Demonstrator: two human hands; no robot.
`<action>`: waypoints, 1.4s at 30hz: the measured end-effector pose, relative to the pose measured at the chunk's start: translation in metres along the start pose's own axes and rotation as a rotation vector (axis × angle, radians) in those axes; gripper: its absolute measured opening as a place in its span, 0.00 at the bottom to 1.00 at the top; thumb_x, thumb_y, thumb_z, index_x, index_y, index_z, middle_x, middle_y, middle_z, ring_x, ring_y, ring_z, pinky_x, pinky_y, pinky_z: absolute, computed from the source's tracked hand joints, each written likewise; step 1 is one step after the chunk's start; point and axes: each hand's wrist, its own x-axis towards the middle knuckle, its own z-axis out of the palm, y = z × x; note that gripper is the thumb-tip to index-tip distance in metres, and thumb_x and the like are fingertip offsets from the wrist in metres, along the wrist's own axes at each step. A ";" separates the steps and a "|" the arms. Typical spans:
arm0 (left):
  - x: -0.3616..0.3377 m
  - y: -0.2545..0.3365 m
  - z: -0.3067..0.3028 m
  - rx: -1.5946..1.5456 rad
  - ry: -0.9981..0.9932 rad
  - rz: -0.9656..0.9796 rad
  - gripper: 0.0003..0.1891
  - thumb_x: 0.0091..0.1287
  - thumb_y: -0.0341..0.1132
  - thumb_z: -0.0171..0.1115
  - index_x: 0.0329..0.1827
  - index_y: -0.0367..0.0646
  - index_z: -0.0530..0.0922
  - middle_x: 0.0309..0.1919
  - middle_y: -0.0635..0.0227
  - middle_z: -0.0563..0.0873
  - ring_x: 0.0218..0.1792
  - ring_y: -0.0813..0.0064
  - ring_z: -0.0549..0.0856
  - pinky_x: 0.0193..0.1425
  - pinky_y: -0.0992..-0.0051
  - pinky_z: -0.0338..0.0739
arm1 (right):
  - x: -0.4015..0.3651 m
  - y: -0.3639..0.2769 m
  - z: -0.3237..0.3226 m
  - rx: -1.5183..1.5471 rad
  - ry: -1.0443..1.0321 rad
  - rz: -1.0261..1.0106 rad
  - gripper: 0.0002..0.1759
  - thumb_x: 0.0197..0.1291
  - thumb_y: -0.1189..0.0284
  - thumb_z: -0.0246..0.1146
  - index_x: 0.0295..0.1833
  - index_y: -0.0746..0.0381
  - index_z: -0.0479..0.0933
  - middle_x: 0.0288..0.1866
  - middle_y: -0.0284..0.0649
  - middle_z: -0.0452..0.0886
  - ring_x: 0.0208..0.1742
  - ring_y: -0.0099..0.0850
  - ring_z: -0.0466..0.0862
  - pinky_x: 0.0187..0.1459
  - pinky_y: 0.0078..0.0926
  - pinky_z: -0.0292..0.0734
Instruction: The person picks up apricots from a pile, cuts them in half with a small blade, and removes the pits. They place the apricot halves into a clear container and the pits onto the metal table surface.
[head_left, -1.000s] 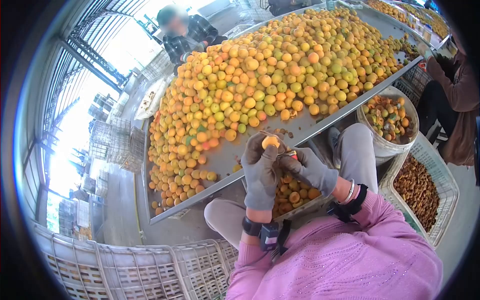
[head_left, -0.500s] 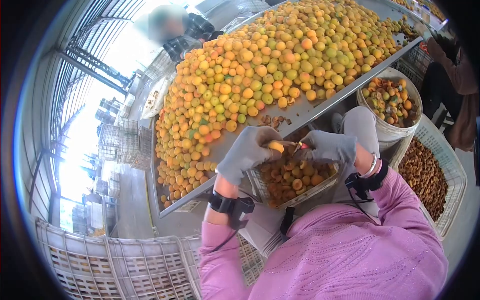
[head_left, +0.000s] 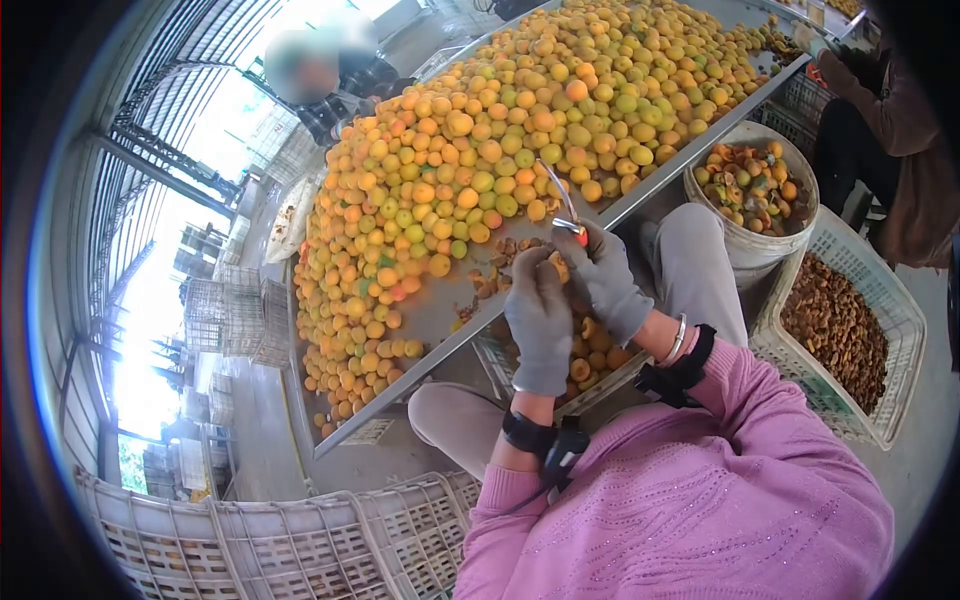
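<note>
My right hand (head_left: 608, 285), in a grey glove, is closed round a small knife (head_left: 570, 228) with a red part on its handle. The thin blade points up and away over the metal table. My left hand (head_left: 541, 325), also gloved, is beside it with bent fingers closed on a piece of apricot (head_left: 559, 266), mostly hidden between the two hands. Beyond them lies a large heap of apricots (head_left: 470, 170). Below my hands, a crate (head_left: 625, 372) holds cut apricots, partly covered by my arms.
A white bucket (head_left: 755, 240) of fruit scraps stands at right, with a crate (head_left: 895, 390) of brown pits beside it. The table's raised metal edge (head_left: 430, 372) runs before me. More crates (head_left: 290, 540) stand at lower left. Other people sit across and at right.
My hands have moved closer together, up towards the table edge. The knife now points upward, away from the fruit. The view has shifted slightly.
</note>
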 end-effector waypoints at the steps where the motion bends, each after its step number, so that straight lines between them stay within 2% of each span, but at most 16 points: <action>1: -0.007 0.013 0.000 0.230 0.018 0.201 0.12 0.74 0.34 0.55 0.53 0.36 0.76 0.39 0.59 0.85 0.37 0.66 0.85 0.41 0.67 0.78 | -0.001 0.000 -0.001 -0.057 -0.004 -0.001 0.17 0.69 0.61 0.61 0.36 0.65 0.76 0.25 0.33 0.75 0.29 0.18 0.71 0.32 0.24 0.71; 2: -0.011 0.020 0.000 0.460 0.036 0.402 0.11 0.74 0.33 0.53 0.52 0.35 0.76 0.38 0.57 0.84 0.37 0.68 0.85 0.41 0.67 0.78 | -0.001 -0.001 -0.001 -0.113 -0.009 -0.004 0.17 0.68 0.61 0.62 0.35 0.65 0.76 0.25 0.36 0.77 0.28 0.21 0.74 0.33 0.26 0.72; 6: -0.018 0.016 0.000 0.343 0.067 0.275 0.11 0.75 0.35 0.52 0.50 0.35 0.76 0.34 0.54 0.82 0.35 0.69 0.84 0.41 0.67 0.78 | -0.011 -0.017 0.008 -0.271 0.002 -0.060 0.15 0.65 0.61 0.63 0.36 0.63 0.77 0.26 0.45 0.78 0.27 0.35 0.79 0.33 0.32 0.73; 9: -0.022 0.009 -0.003 0.190 0.089 0.166 0.12 0.79 0.34 0.45 0.50 0.37 0.76 0.34 0.69 0.84 0.32 0.74 0.82 0.35 0.73 0.76 | -0.017 -0.028 0.003 -0.603 -0.146 -0.166 0.12 0.62 0.62 0.64 0.37 0.61 0.79 0.29 0.49 0.79 0.30 0.47 0.79 0.34 0.37 0.74; 11: -0.022 0.011 -0.002 -0.645 0.085 -0.344 0.13 0.79 0.34 0.44 0.54 0.37 0.75 0.41 0.69 0.83 0.39 0.75 0.83 0.41 0.73 0.80 | -0.013 -0.022 0.002 -0.769 -0.267 -0.409 0.09 0.59 0.65 0.64 0.37 0.59 0.79 0.29 0.49 0.79 0.32 0.49 0.79 0.35 0.37 0.75; 14: -0.023 -0.003 -0.022 -0.737 -0.070 -0.610 0.11 0.78 0.33 0.49 0.57 0.44 0.76 0.42 0.70 0.82 0.36 0.83 0.80 0.35 0.82 0.73 | -0.006 -0.008 -0.006 -0.703 -0.371 -0.459 0.09 0.61 0.66 0.64 0.38 0.60 0.79 0.28 0.41 0.80 0.30 0.39 0.81 0.35 0.32 0.76; 15: -0.029 -0.002 -0.022 -0.745 -0.062 -0.614 0.11 0.78 0.33 0.49 0.57 0.44 0.76 0.42 0.70 0.82 0.36 0.83 0.80 0.35 0.82 0.73 | -0.003 0.005 -0.006 -0.706 -0.382 -0.454 0.09 0.61 0.66 0.64 0.38 0.60 0.79 0.28 0.41 0.80 0.30 0.39 0.81 0.35 0.32 0.76; 17: -0.041 0.001 -0.021 -0.586 -0.198 -0.293 0.12 0.78 0.37 0.48 0.57 0.45 0.75 0.44 0.70 0.82 0.39 0.83 0.80 0.36 0.80 0.73 | 0.002 0.033 -0.006 -0.076 -0.258 0.158 0.09 0.63 0.66 0.63 0.41 0.61 0.80 0.29 0.30 0.80 0.30 0.25 0.80 0.34 0.25 0.75; 18: -0.037 -0.004 -0.021 -0.647 -0.201 -0.329 0.15 0.78 0.44 0.50 0.58 0.45 0.75 0.41 0.71 0.83 0.38 0.81 0.80 0.37 0.79 0.73 | 0.003 0.030 -0.008 -0.014 -0.276 0.228 0.11 0.66 0.65 0.63 0.42 0.63 0.80 0.32 0.25 0.79 0.33 0.16 0.78 0.33 0.19 0.74; 21: -0.036 -0.009 -0.039 -1.043 -0.255 -0.571 0.13 0.77 0.39 0.53 0.55 0.39 0.76 0.41 0.71 0.81 0.40 0.83 0.80 0.42 0.80 0.77 | 0.000 0.021 -0.013 0.244 -0.268 0.470 0.11 0.66 0.65 0.63 0.43 0.63 0.80 0.32 0.28 0.80 0.32 0.16 0.78 0.32 0.17 0.74; 23: -0.037 -0.009 -0.040 -1.040 -0.258 -0.550 0.13 0.78 0.39 0.52 0.54 0.39 0.76 0.39 0.70 0.80 0.39 0.83 0.78 0.41 0.80 0.75 | -0.004 0.020 -0.013 0.332 -0.274 0.481 0.13 0.66 0.64 0.64 0.45 0.63 0.79 0.33 0.29 0.79 0.32 0.16 0.78 0.31 0.15 0.73; 25: -0.041 -0.010 -0.037 -0.598 -0.159 -0.286 0.16 0.78 0.45 0.50 0.50 0.40 0.77 0.37 0.70 0.78 0.35 0.82 0.76 0.41 0.78 0.75 | -0.005 0.019 -0.014 0.203 -0.261 0.445 0.14 0.66 0.63 0.65 0.48 0.63 0.78 0.34 0.30 0.80 0.32 0.17 0.79 0.31 0.16 0.75; 29: -0.025 -0.036 -0.051 -0.655 -0.150 -0.269 0.14 0.77 0.42 0.52 0.50 0.39 0.77 0.37 0.69 0.77 0.33 0.80 0.75 0.41 0.75 0.75 | 0.008 0.041 -0.005 0.328 -0.296 0.526 0.15 0.65 0.63 0.65 0.49 0.63 0.78 0.36 0.30 0.80 0.33 0.18 0.80 0.33 0.17 0.76; 31: -0.014 -0.039 -0.059 -0.988 -0.057 -0.412 0.10 0.76 0.36 0.54 0.49 0.37 0.76 0.38 0.68 0.78 0.33 0.80 0.75 0.40 0.74 0.75 | 0.009 0.034 0.005 0.242 -0.317 0.555 0.14 0.65 0.64 0.65 0.48 0.63 0.78 0.35 0.30 0.80 0.35 0.19 0.80 0.35 0.19 0.77; 35: 0.012 -0.032 -0.080 -0.908 -0.062 -0.402 0.11 0.76 0.36 0.51 0.49 0.37 0.76 0.40 0.66 0.80 0.33 0.79 0.76 0.40 0.73 0.75 | 0.015 0.027 0.016 0.223 -0.415 0.564 0.14 0.65 0.65 0.65 0.49 0.64 0.78 0.36 0.30 0.81 0.37 0.18 0.80 0.37 0.20 0.77; 42: 0.057 -0.053 -0.099 -0.810 -0.216 -0.355 0.22 0.79 0.48 0.44 0.49 0.36 0.77 0.36 0.65 0.81 0.32 0.77 0.79 0.42 0.71 0.79 | 0.039 0.045 0.032 -0.256 -0.704 0.441 0.15 0.63 0.64 0.67 0.46 0.66 0.83 0.34 0.29 0.81 0.33 0.17 0.78 0.35 0.17 0.75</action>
